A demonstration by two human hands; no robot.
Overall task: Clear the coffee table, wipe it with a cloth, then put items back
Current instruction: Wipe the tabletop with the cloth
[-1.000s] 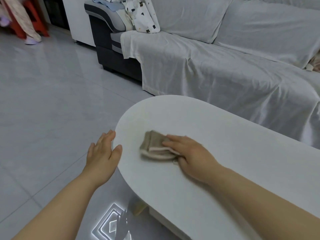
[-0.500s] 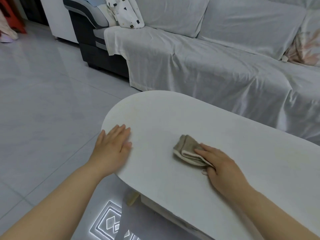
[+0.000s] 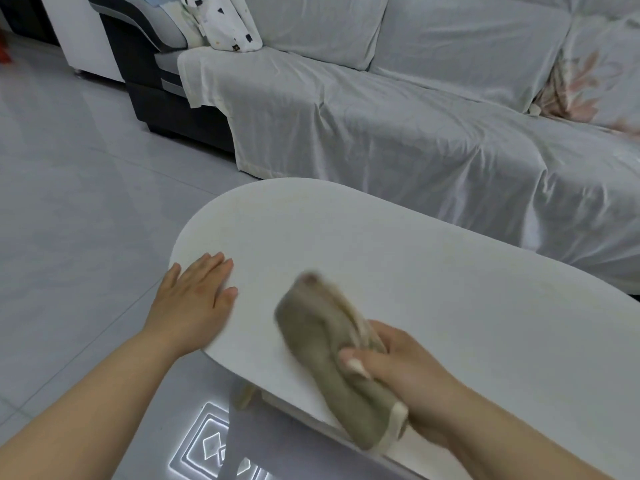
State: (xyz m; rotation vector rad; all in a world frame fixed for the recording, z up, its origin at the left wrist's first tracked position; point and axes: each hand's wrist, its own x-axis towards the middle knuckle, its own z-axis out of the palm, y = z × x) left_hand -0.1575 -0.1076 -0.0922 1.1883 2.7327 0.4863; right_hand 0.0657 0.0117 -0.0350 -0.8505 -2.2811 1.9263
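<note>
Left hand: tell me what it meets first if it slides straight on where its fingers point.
The left hand has bare coffee table ahead; past its far rim, probably the sheet-covered sofa, depth unclear.

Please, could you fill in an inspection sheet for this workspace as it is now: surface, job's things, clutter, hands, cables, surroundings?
Surface: white oval coffee table, faint yellowish tint along its far rim.
Job's things: folded brownish cloth, blurred, over the table's near edge; contact with the top cannot be told.
Clutter: nothing seen.
Hands: left hand rests flat on the table's left end, fingers straight; right hand grips the cloth.
Cables: nothing seen.
Surroundings: sofa under a pale cover behind the table; spotted cushion at its left end, floral cushion at its right; glossy tiled floor with a bright patterned reflection.
</note>
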